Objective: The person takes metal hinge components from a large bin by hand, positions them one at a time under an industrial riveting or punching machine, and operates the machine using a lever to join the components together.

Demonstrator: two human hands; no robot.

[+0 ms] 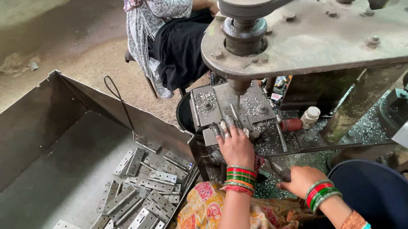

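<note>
Under the drill spindle [238,85] a small hinge plate [224,127] lay on the machine's work plate [224,103], pinned flat by the outstretched fingers of the left hand [235,147]. Those fingertips sat just beside the spindle; a slip, or a snag on the metal shavings [269,139], looked able to cut or catch them. The right hand [300,179] was curled low, its hold impossible to tell. The big metal bin [26,139] on the left held a heap of grey hinges [131,209]; the blue bucket [380,195] showed only dark inside.
</note>
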